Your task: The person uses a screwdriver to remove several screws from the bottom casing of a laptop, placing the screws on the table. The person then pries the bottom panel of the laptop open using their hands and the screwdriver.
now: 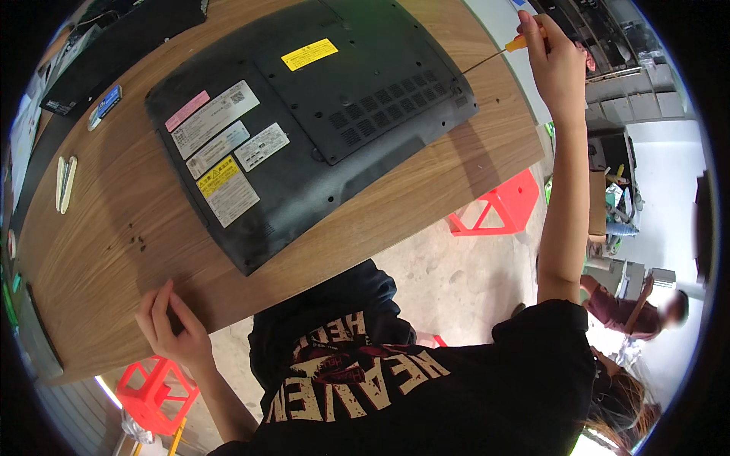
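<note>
Right hand (557, 67) gripped an orange, thin-shafted screwdriver (518, 43) at the right edge of a matte laptop (304, 114); left hand (176, 334), loosely curled, was near-left by the wood-grain table (99, 296).

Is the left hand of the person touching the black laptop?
Apart. In the head view, a strip of wooden tabletop shows between the left hand and the black laptop.
</note>
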A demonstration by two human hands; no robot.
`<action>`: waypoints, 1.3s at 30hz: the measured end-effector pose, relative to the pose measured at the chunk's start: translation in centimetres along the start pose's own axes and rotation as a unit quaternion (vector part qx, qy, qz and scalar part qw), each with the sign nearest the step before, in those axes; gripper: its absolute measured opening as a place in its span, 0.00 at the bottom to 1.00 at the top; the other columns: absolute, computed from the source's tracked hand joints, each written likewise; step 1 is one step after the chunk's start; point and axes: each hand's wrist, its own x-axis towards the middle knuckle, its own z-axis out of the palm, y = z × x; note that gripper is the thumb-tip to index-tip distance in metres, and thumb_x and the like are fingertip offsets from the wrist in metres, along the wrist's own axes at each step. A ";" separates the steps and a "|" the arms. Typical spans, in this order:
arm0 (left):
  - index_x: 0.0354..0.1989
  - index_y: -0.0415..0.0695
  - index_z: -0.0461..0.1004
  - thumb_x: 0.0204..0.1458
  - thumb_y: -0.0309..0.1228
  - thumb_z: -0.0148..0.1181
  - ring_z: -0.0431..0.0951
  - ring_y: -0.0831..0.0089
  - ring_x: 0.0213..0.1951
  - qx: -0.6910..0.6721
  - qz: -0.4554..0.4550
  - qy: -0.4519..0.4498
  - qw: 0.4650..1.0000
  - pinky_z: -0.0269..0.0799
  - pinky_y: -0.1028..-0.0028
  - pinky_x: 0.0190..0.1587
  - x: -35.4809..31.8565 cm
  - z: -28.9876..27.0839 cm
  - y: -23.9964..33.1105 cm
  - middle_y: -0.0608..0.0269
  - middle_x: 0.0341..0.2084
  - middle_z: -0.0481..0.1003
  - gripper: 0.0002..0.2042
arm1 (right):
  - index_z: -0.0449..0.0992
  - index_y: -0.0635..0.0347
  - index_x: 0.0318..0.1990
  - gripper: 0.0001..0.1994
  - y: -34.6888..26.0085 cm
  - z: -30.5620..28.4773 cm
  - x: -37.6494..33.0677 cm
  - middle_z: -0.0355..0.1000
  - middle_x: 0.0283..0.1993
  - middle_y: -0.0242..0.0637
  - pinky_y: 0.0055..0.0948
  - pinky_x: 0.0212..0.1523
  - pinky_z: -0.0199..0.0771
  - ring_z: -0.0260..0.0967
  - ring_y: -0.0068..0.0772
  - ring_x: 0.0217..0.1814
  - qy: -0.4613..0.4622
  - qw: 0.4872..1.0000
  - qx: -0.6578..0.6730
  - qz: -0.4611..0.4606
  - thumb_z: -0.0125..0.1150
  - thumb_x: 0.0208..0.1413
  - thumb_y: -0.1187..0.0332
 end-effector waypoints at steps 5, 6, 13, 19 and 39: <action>0.39 0.37 0.79 0.54 0.19 0.57 0.75 0.60 0.41 0.010 -0.004 -0.001 1.000 0.70 0.66 0.45 -0.1 -0.1 -0.2 0.54 0.37 0.74 0.07 | 0.78 0.61 0.43 0.14 -4.0 -0.4 -0.8 0.76 0.27 0.31 0.21 0.25 0.62 0.63 0.16 0.22 0.036 0.998 0.038 -0.024 0.51 0.66 0.59; 0.39 0.37 0.79 0.54 0.18 0.57 0.75 0.60 0.41 0.010 -0.006 0.000 1.000 0.70 0.66 0.45 -0.1 -0.1 -0.1 0.54 0.37 0.74 0.07 | 0.74 0.62 0.44 0.09 -6.1 -1.3 -1.2 0.73 0.28 0.34 0.22 0.27 0.66 0.67 0.20 0.25 0.049 0.997 0.039 -0.044 0.52 0.61 0.69; 0.38 0.36 0.79 0.54 0.18 0.57 0.75 0.59 0.41 0.009 -0.007 0.001 1.000 0.70 0.65 0.46 -0.1 -0.2 -0.2 0.54 0.37 0.74 0.06 | 0.75 0.64 0.48 0.09 -5.8 -2.7 -0.6 0.72 0.31 0.39 0.25 0.34 0.70 0.72 0.24 0.32 -0.017 0.989 0.144 0.010 0.52 0.62 0.74; 0.38 0.36 0.78 0.54 0.18 0.57 0.75 0.60 0.41 -0.008 -0.006 -0.003 1.000 0.70 0.66 0.45 0.0 0.0 -0.2 0.54 0.37 0.74 0.06 | 0.76 0.64 0.49 0.12 -1.1 -1.6 -0.1 0.77 0.43 0.31 0.17 0.37 0.66 0.67 0.18 0.36 -0.067 0.963 0.254 0.053 0.54 0.64 0.67; 0.38 0.37 0.79 0.51 0.15 0.56 0.74 0.64 0.36 -0.007 0.027 0.016 0.999 0.70 0.70 0.39 0.0 -0.3 -0.2 0.56 0.36 0.72 0.09 | 0.75 0.62 0.50 0.13 -0.6 1.2 -1.3 0.76 0.41 0.33 0.16 0.31 0.65 0.69 0.15 0.34 0.070 0.926 0.366 0.059 0.62 0.61 0.67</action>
